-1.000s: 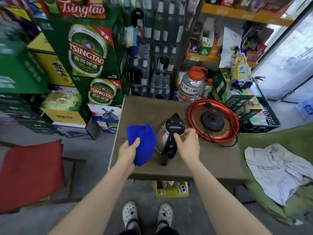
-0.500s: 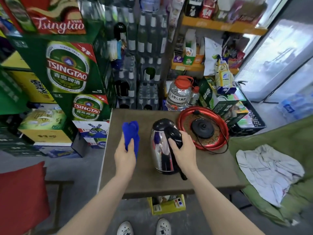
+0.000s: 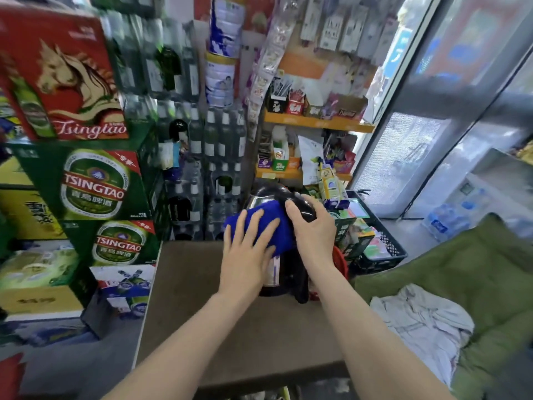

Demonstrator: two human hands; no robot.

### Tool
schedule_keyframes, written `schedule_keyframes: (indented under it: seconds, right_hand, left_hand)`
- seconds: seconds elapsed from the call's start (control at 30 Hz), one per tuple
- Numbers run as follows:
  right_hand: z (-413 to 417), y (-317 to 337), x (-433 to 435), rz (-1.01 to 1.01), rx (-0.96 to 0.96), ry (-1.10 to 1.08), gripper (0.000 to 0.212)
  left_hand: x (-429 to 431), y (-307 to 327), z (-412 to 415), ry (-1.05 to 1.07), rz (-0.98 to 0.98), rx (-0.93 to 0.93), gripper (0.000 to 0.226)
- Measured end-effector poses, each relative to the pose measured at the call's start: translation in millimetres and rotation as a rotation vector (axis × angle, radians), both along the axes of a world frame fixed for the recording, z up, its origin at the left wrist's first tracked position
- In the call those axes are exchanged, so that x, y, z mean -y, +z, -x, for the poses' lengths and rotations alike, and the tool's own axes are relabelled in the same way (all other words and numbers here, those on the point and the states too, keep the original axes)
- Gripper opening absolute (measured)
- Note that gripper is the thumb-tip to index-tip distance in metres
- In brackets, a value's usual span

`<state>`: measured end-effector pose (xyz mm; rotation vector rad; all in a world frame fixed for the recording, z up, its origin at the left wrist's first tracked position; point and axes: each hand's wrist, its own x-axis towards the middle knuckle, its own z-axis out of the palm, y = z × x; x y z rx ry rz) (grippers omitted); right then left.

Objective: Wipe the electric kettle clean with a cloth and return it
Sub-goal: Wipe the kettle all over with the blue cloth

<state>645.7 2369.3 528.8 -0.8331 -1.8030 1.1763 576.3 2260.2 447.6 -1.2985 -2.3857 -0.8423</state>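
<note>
**Cloth on kettle, Tsingtao cartons alongside**

The kettle (image 3: 271, 272) is upright above the table (image 3: 202, 298). The right hand (image 3: 313, 229) grips its black handle, fingers curled shut. The left hand (image 3: 248, 255), fingers spread flat, presses the blue cloth (image 3: 266, 217) against its side. Green cartons (image 3: 95, 183) at left read "TSINGTAO"; a red one (image 3: 57, 76) reads "Tsingtao".

Both forearms are bare up to the frame's lower edge, no sleeves showing. The left hand (image 3: 247, 249) and right hand (image 3: 313, 226) wear no gloves, rings or watch. Fingernails are short and unpainted.
</note>
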Motion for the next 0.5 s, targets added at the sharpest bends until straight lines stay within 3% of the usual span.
schedule_keyframes:
  seconds: [0.07,0.17,0.33,0.43,0.5]
  right_hand:
    - [-2,6,0,0.008,-0.03,-0.016,0.03]
    - [0,22,-4,0.046,-0.056,-0.055,0.028]
    - [0,39,-4,-0.055,-0.062,-0.017,0.024]
    - [-3,33,7,-0.082,-0.023,0.0,0.026]
    - [-3,30,14,-0.079,-0.043,0.021,0.023]
  left_hand:
    - [-9,24,8,0.023,0.001,0.021,0.056]
    - [-19,47,9,0.046,0.022,-0.092,0.058]
    - [-6,27,-17,0.079,0.114,-0.23,0.066]
    - [0,21,-29,0.13,0.13,-0.161,0.061]
    - [-4,37,-25,0.19,0.024,-0.012,0.061]
